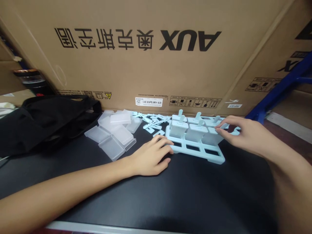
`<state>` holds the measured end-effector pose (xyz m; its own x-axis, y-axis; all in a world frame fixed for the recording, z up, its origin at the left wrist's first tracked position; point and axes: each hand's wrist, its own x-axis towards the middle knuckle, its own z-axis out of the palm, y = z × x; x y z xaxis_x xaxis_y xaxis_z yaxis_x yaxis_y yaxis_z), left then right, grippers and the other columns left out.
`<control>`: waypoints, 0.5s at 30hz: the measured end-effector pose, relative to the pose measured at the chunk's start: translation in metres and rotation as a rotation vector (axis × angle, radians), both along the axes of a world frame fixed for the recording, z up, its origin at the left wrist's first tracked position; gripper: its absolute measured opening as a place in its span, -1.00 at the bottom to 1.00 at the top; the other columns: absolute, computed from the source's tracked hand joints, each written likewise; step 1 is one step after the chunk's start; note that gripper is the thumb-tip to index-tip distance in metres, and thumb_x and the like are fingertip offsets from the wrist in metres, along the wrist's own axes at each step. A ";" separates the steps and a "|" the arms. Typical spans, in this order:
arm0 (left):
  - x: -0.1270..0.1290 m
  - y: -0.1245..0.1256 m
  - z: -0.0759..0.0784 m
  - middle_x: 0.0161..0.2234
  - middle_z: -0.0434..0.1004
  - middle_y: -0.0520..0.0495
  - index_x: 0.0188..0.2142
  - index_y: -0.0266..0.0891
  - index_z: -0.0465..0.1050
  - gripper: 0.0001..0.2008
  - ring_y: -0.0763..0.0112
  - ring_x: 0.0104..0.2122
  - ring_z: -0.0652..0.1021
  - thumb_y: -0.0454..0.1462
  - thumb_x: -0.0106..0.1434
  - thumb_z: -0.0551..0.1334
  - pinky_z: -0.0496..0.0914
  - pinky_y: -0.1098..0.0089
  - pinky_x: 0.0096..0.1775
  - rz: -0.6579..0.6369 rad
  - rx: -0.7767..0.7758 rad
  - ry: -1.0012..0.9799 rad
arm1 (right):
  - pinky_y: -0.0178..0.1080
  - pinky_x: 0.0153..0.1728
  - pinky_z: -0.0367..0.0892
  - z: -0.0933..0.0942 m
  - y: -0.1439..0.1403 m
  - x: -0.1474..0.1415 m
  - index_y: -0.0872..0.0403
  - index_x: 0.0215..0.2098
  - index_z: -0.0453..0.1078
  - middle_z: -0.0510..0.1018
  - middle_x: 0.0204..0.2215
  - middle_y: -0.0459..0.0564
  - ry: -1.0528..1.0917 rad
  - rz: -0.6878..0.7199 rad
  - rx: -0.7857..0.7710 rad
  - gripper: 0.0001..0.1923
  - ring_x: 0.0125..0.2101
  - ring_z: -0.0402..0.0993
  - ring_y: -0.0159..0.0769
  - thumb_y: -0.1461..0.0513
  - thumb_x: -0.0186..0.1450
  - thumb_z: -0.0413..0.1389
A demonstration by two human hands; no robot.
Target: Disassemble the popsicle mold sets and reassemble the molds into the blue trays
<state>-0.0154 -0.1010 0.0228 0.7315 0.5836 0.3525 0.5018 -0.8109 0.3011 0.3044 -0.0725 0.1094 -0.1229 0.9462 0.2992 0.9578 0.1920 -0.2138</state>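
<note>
A light-blue popsicle mold rack (195, 150) stands on the black table, with several frosted popsicle molds (178, 129) upright in it. Blue sticks rise from their lids. Along the rack's front row, slots show with nothing in them. At its front left corner rests my left hand (153, 156), fingers apart, fingertips against the edge. My right hand (235, 131) is over the right side, thumb and index finger pinched at the stick of a right-hand mold; fingers partly cover it. Left of the rack lie loose blue sticks (156, 122) and a pile of clear mold cups (114, 138).
A large cardboard box (136, 71) stands behind the things like a wall. At the left is a black cloth bag (48, 120), with a dark bottle (34, 81) behind it. Blue metal framing (275, 89) is at the right. The table's edge (97, 227) runs along the front.
</note>
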 end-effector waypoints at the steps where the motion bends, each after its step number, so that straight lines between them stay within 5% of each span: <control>1: 0.000 -0.001 0.000 0.12 0.42 -0.19 -0.04 -0.18 0.41 -0.79 0.09 0.23 0.30 -0.24 0.36 0.15 0.46 0.08 0.11 0.003 -0.002 0.003 | -0.17 -0.31 0.29 0.000 -0.001 -0.001 -0.02 -0.40 0.47 0.61 -0.34 -0.03 -0.002 -0.005 0.015 -0.84 -0.34 0.49 -0.13 0.09 0.15 0.14; 7: -0.004 0.007 0.019 0.14 0.46 -0.17 0.02 -0.18 0.38 -0.75 0.19 0.09 0.52 -0.24 0.39 0.09 0.45 0.15 0.10 0.025 0.056 0.095 | -0.15 -0.30 0.25 0.001 -0.001 -0.011 0.00 -0.35 0.41 0.59 -0.35 0.01 -0.014 -0.085 0.212 -0.79 -0.35 0.45 -0.12 0.05 0.15 0.11; 11: -0.027 0.036 0.056 -0.13 0.62 -0.14 -0.08 -0.18 0.48 -0.72 0.14 -0.15 0.61 -0.17 0.39 0.05 0.47 0.12 -0.09 0.332 0.067 0.229 | -0.22 -0.39 0.21 -0.001 -0.006 -0.030 0.01 -0.43 0.31 0.49 -0.52 -0.05 0.088 -0.060 0.558 -0.85 -0.47 0.38 -0.25 0.11 0.21 0.08; 15: -0.068 0.071 0.088 0.00 0.59 -0.14 0.00 -0.12 0.49 -0.55 -0.01 -0.06 0.57 0.07 0.34 0.07 0.44 0.10 -0.10 0.658 0.014 0.443 | -0.26 -0.45 0.17 -0.005 -0.014 -0.053 0.02 -0.46 0.26 0.40 -0.56 -0.12 0.092 0.223 0.675 -0.84 -0.51 0.32 -0.32 0.22 0.28 0.09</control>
